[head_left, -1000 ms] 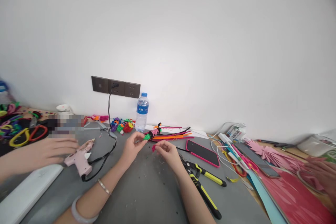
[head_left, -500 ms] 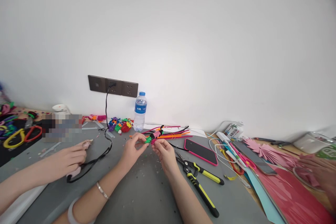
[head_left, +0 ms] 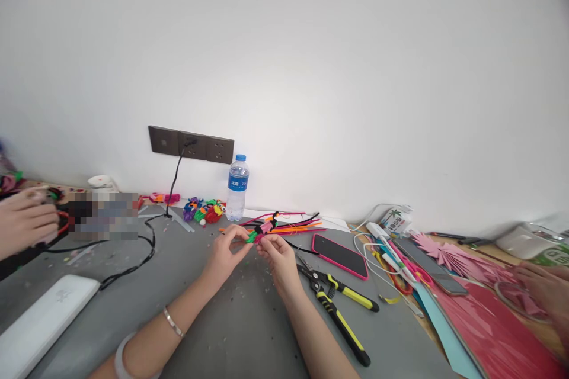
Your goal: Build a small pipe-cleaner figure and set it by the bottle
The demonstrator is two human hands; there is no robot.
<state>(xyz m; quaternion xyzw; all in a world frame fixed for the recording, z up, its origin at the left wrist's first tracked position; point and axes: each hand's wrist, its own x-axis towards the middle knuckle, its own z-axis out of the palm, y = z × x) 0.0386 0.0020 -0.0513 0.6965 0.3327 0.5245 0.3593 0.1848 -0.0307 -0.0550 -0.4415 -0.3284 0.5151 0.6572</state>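
Observation:
Between my hands is a small pipe cleaner figure (head_left: pixel 267 227) in pink, black and green, held over the grey mat. My left hand (head_left: pixel 226 251) pinches its green end between thumb and fingers. With its fingertips, my right hand (head_left: pixel 276 253) grips the magenta part on the lower side. The fingers hide some of the figure. Loose pipe cleaners (head_left: pixel 302 228) in orange, pink and black lie just behind it. Black and yellow pliers (head_left: pixel 331 296) rest to the right of my right hand, with their handles spread.
A water bottle (head_left: pixel 237 189) stands by the wall beside several finished pipe cleaner figures (head_left: pixel 204 211). A pink-edged phone (head_left: pixel 340 256) lies right. A black cable (head_left: pixel 151 249) crosses the mat near a white box-like object (head_left: pixel 53 320). Other people's hands (head_left: pixel 26 219) are at both sides.
The other person's hand at the left has moved further left and back, dragging the black cable and uncovering the white object. My hands and the figure stay almost in place.

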